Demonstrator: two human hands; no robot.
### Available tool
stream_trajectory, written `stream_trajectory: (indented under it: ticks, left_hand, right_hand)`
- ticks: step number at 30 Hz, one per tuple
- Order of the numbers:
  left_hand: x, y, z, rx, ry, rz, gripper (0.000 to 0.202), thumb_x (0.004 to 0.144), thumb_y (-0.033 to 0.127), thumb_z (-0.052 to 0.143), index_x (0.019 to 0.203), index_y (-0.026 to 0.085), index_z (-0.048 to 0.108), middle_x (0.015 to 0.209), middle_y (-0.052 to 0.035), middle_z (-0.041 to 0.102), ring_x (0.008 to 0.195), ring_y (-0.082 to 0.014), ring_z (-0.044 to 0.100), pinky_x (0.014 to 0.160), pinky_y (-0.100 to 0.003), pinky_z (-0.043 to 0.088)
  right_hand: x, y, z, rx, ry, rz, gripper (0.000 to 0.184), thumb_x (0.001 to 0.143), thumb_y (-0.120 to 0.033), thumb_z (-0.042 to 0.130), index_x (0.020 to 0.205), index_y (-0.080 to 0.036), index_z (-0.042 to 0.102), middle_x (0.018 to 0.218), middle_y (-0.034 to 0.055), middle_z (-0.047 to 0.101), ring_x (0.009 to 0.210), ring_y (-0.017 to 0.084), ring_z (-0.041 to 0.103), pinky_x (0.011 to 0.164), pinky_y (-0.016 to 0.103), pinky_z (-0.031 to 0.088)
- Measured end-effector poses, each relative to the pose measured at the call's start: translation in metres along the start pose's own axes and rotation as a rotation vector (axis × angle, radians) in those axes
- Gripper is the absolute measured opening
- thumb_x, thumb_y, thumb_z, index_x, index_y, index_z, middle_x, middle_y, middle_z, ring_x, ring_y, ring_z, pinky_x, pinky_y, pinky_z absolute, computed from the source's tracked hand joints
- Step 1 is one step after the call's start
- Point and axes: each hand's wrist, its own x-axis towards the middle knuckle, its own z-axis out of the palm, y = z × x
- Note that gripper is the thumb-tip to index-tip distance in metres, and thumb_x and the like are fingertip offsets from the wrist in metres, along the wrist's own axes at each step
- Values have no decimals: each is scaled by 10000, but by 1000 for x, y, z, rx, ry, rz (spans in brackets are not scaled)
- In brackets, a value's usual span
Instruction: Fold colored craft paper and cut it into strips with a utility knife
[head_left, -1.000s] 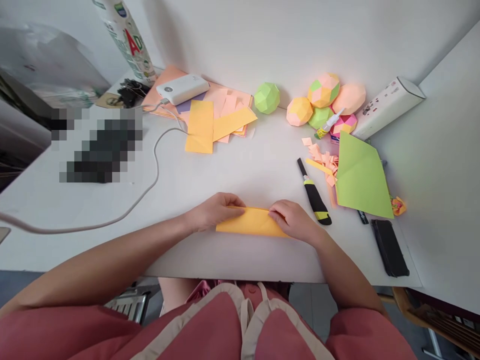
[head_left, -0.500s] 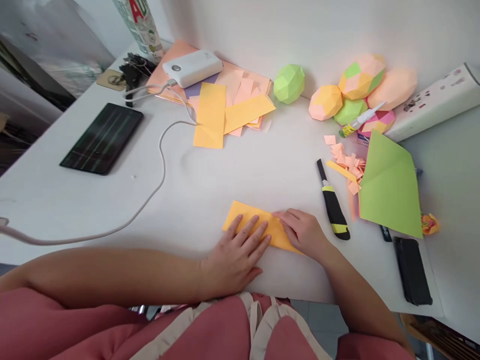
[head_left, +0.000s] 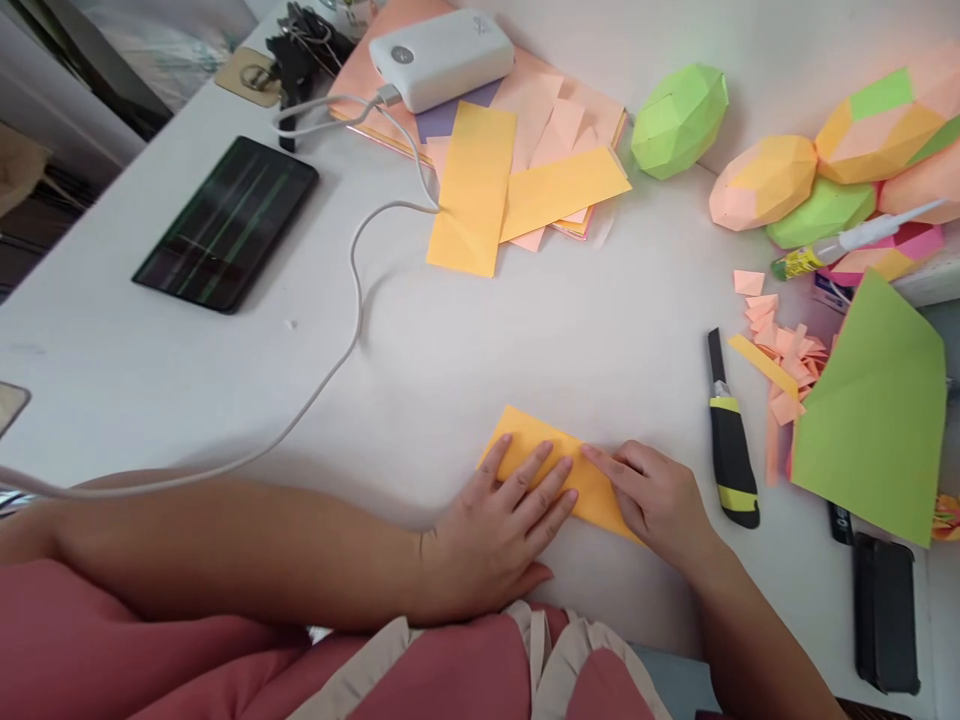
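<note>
A strip of orange paper [head_left: 600, 488] lies slanted on the white table near its front edge, partly covered by both hands. My left hand [head_left: 506, 520] rests flat on its left part, fingers spread and nothing gripped. At the strip's far edge, the index fingertip of my right hand [head_left: 664, 500] presses down. The other right fingers are curled in, and the thumb sits lower over the paper. To the right of that hand, a black-and-yellow utility knife [head_left: 731, 450] lies with its black blade pointing away from me.
Orange strips [head_left: 472, 190] and a white power bank [head_left: 442, 60] lie at the back. Its cable [head_left: 358, 300] crosses the left side near a phone [head_left: 225, 225]. Faceted paper shapes [head_left: 679, 120], pink scraps [head_left: 795, 360], green paper [head_left: 874, 420] and a black case [head_left: 885, 615] lie rightward.
The camera view has shifted, so the table's things appear larger and displaced. Both hands stay on the orange paper, the right index finger still at its far edge.
</note>
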Motion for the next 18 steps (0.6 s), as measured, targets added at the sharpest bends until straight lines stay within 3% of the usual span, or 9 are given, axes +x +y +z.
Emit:
stream_trajectory:
  ticks: [18]
  left_hand:
    - [0, -1, -6, -19, -31, -17, 641, 950, 536, 368, 1445, 129, 382, 1548, -169, 292, 1414, -401, 260, 1068, -664, 229]
  right_hand:
    - [4, -1, -1, -45, 20, -42, 626, 878, -6, 438, 1445, -271, 416, 712, -5, 508, 585, 99, 473, 506, 180, 354]
